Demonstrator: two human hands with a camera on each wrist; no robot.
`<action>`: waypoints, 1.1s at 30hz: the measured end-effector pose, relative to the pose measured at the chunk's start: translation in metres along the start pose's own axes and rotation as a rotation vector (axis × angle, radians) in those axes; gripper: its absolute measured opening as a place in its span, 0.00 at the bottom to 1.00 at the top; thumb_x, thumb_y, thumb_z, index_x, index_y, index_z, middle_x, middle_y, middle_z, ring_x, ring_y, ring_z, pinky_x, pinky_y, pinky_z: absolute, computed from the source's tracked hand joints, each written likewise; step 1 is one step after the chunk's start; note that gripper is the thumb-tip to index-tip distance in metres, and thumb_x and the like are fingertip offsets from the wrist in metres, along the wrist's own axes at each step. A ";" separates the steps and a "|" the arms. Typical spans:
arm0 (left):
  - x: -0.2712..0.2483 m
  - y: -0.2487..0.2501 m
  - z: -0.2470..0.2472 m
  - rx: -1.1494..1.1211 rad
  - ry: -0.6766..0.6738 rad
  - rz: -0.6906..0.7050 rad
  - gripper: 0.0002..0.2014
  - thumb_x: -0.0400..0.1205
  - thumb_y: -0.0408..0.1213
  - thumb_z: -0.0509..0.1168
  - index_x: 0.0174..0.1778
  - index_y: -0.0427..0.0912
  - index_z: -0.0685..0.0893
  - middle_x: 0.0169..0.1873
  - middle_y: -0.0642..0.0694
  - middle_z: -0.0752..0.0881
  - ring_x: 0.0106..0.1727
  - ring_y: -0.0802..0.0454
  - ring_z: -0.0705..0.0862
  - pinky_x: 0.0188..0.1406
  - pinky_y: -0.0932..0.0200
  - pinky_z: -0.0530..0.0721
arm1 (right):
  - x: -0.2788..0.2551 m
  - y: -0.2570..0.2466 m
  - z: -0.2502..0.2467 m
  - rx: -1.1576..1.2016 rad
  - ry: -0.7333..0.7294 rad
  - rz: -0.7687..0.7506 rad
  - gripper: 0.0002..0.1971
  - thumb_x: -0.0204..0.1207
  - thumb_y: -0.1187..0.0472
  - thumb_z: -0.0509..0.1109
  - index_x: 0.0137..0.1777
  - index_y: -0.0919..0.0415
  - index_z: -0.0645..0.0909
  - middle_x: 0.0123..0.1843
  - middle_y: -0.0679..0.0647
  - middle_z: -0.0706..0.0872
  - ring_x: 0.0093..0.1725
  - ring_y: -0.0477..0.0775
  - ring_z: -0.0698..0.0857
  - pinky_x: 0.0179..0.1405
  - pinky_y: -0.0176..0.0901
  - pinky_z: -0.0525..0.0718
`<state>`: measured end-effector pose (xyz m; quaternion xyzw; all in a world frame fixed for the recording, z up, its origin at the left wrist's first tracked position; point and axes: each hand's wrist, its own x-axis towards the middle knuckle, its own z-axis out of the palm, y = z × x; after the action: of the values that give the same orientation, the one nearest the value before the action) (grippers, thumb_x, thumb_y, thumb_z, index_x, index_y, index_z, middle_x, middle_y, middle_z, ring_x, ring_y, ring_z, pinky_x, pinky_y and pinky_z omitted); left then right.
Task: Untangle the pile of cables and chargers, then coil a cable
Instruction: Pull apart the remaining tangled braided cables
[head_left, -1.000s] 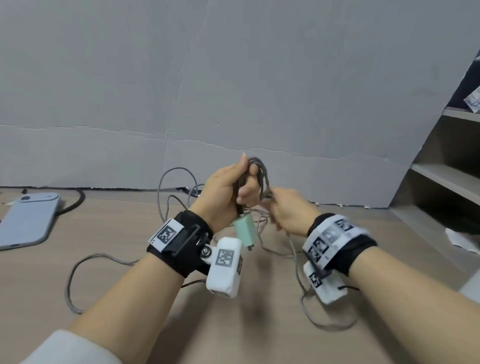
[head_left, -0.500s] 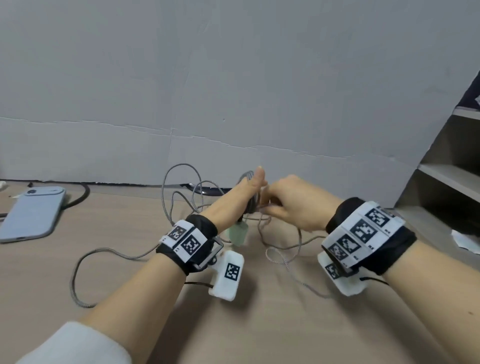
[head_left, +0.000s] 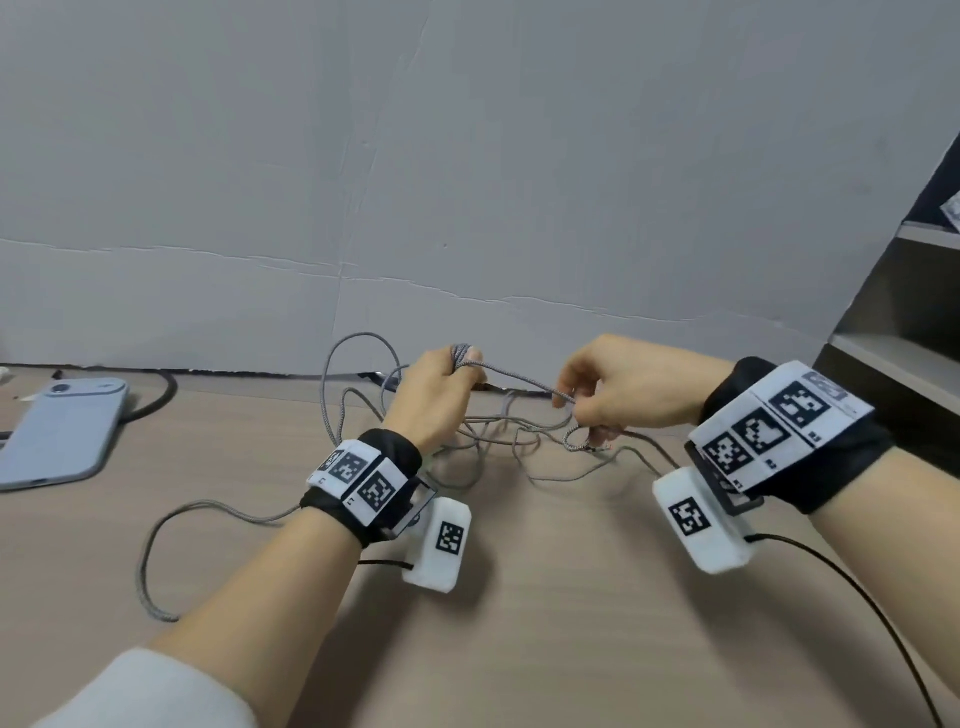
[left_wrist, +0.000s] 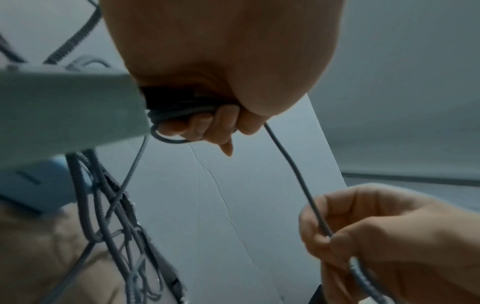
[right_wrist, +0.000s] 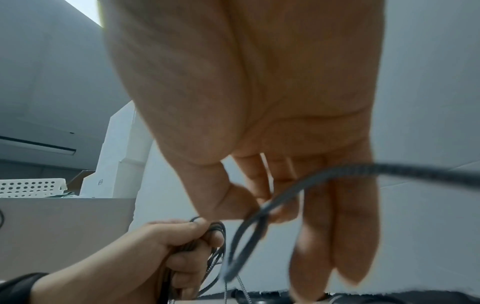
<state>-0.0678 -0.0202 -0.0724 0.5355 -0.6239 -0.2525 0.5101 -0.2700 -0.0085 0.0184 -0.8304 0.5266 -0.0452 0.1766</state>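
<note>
Two hands at work: both are raised above a wooden table (head_left: 519, 623), joined by one short span of grey braided cable (head_left: 519, 375).
Left hand (head_left: 434, 397): fist closed around a bundle of cable loops. In the left wrist view the curled fingers (left_wrist: 207, 125) trap several turns against the palm, likely so the gathered coil cannot spring apart.
Charger (left_wrist: 64, 107): a pale green block hangs just below that fist, close to the wrist camera, apparently at the end of the bundled cable. It is blurred, so the join cannot be made out.
Right hand (head_left: 623, 389): thumb and forefinger pinch the same cable, while the other fingers (right_wrist: 345, 236) hang long and loose. This light pinch probably lets the cable slide through while it is guided.
Cable between hands: nearly straight and lightly drawn, rising from the right pinch to the top of the left fist.
Slack: below the right hand the cable curls into a small loop, then drops to the table.
Tangle (head_left: 498, 441): thin grey strands lie crossed on the table under and behind both hands, not yet sorted. One long run sweeps left in a wide loop.
Surroundings: a blue-grey phone (head_left: 57, 436) lies flat at far left, well apart. A grey board wall (head_left: 467, 182) stands behind.
</note>
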 end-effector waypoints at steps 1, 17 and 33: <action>0.001 -0.003 0.000 -0.040 0.020 -0.039 0.16 0.89 0.38 0.59 0.35 0.36 0.74 0.22 0.58 0.74 0.24 0.59 0.68 0.34 0.55 0.67 | 0.004 -0.002 0.002 0.003 0.023 0.038 0.09 0.75 0.69 0.66 0.53 0.66 0.84 0.36 0.57 0.91 0.37 0.54 0.93 0.44 0.49 0.93; -0.005 0.013 0.002 -0.381 -0.401 -0.175 0.30 0.90 0.57 0.54 0.25 0.43 0.79 0.16 0.48 0.64 0.18 0.51 0.59 0.22 0.60 0.56 | 0.031 -0.023 0.015 -0.124 0.670 -0.071 0.15 0.72 0.51 0.51 0.39 0.57 0.77 0.38 0.59 0.85 0.42 0.67 0.80 0.41 0.53 0.80; 0.004 0.016 -0.001 -1.068 -0.185 -0.196 0.22 0.88 0.56 0.58 0.64 0.38 0.73 0.40 0.47 0.84 0.36 0.53 0.77 0.45 0.58 0.77 | 0.014 -0.023 0.067 -0.206 0.268 -0.171 0.23 0.88 0.45 0.55 0.31 0.51 0.70 0.31 0.50 0.76 0.39 0.63 0.78 0.39 0.51 0.75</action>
<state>-0.0733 -0.0192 -0.0565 0.2333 -0.3985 -0.6265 0.6280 -0.2270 0.0046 -0.0378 -0.8723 0.4747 -0.1163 0.0143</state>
